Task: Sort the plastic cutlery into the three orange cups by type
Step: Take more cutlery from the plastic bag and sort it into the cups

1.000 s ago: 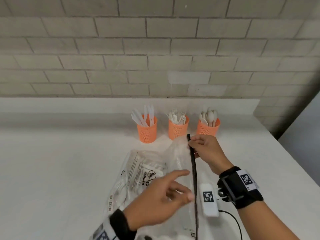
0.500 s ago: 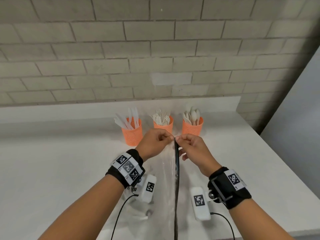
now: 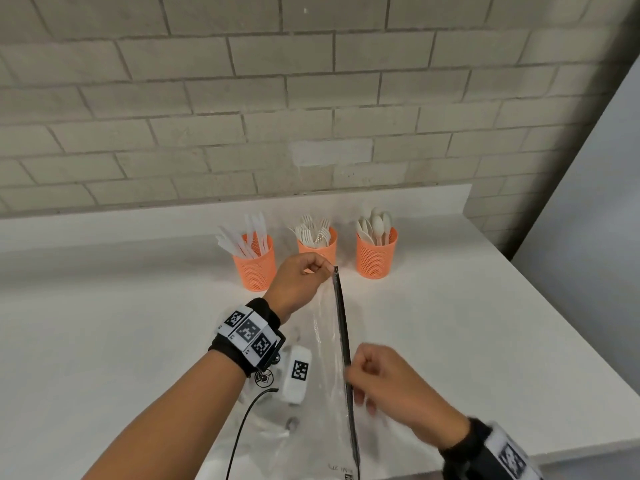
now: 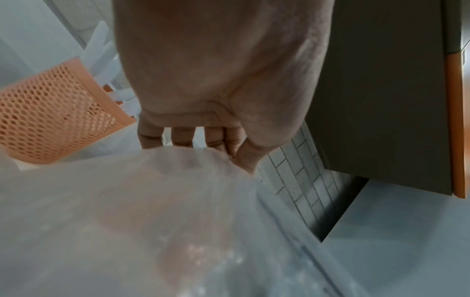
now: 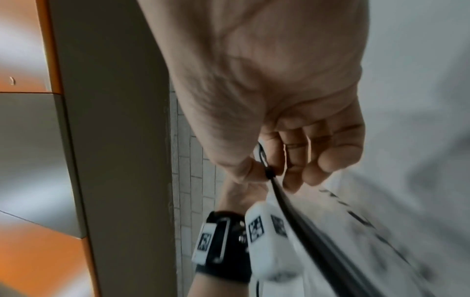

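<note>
Three orange mesh cups stand at the back of the white counter: one with knives (image 3: 255, 268), one with forks (image 3: 320, 249), one with spoons (image 3: 375, 259). In front of them a clear plastic zip bag (image 3: 323, 344) is held up by its black zipper strip (image 3: 341, 306). My left hand (image 3: 325, 268) pinches the strip's far end, close to the fork cup. My right hand (image 3: 349, 370) pinches the strip nearer to me; in the right wrist view thumb and forefinger grip a small black slider (image 5: 269, 173). The left wrist view shows my curled fingers (image 4: 183, 138) above the bag (image 4: 127, 221), beside the knife cup (image 4: 50, 116).
A brick wall (image 3: 311, 98) backs the counter. The counter's right edge (image 3: 526, 299) runs diagonally, with a grey drop beyond; its front edge (image 3: 588, 448) is near my right wrist. A white tagged unit (image 3: 296, 374) and a cable hang under my left wrist.
My left hand went from the near part of the bag to the strip's far end. My right hand then slid from that far end along the strip toward me.
</note>
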